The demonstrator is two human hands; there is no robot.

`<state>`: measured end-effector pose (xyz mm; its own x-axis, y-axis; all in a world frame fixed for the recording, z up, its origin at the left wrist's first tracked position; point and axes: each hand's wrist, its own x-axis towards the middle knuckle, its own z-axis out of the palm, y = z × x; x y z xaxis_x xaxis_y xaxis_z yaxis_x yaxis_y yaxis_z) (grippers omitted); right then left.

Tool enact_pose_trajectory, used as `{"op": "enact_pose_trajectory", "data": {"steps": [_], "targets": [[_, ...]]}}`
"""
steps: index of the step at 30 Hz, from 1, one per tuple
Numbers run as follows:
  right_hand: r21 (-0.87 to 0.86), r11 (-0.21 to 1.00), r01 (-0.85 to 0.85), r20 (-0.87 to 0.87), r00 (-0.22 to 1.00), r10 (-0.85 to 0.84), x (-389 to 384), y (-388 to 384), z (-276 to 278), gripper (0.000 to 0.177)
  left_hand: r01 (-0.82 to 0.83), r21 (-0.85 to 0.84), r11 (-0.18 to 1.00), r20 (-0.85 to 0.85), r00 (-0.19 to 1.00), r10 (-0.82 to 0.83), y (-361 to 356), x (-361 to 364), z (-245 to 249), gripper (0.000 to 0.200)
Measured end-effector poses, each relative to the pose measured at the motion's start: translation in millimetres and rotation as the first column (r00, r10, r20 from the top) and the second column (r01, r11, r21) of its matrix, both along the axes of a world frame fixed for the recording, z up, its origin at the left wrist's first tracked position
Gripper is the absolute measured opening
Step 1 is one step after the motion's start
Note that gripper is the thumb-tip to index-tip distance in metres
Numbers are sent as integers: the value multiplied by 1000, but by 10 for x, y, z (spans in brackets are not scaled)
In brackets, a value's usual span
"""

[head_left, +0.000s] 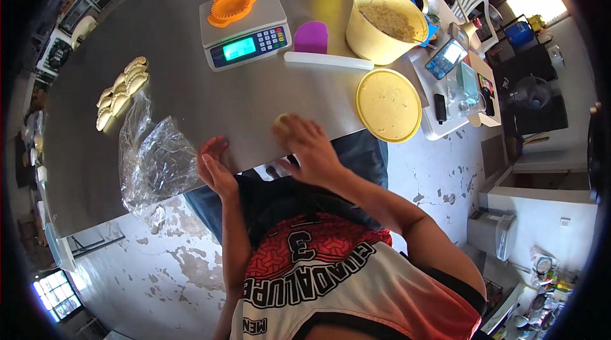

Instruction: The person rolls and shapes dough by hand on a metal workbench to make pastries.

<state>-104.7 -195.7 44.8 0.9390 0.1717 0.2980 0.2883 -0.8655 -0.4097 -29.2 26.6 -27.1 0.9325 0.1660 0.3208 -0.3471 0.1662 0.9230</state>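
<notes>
My right hand rests low over the steel table near its front edge, its fingers curled on a small pale piece of dough that is mostly hidden beneath them. My left hand is at the table edge, palm turned inward, fingers loosely bent and apart with nothing in them. Beside it lies a crumpled clear plastic bag. Farther left, several folded, crimped dough turnovers lie in a group on the steel.
A digital scale carries an orange dough press. Nearby are a purple scraper, a white bar, a yellow bucket of filling and its yellow lid. A phone stands at the right.
</notes>
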Motion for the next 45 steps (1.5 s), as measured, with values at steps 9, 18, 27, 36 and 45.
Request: {"op": "enact_pose_trajectory", "data": {"steps": [9,18,27,36,45], "targets": [[-36,999,3,-136,991,-8,1165,-8,-141,57,1,19,1000,-3,1000,-1,-4,5,-30,52],[46,993,-105,153,983,97,298,349,-205,62,-3,8,1000,-12,1000,3,-10,3,2,53],[7,1000,18,80,997,-18,434,-267,-105,55,4,23,1000,-8,1000,-4,-29,-2,-1,51],[-63,997,40,-64,997,-45,880,316,-172,54,-7,27,1000,2,1000,7,-27,3,-12,53],[95,982,-165,111,982,154,-99,148,-225,40,-9,16,1000,-26,1000,9,-17,-16,-25,53]]}}
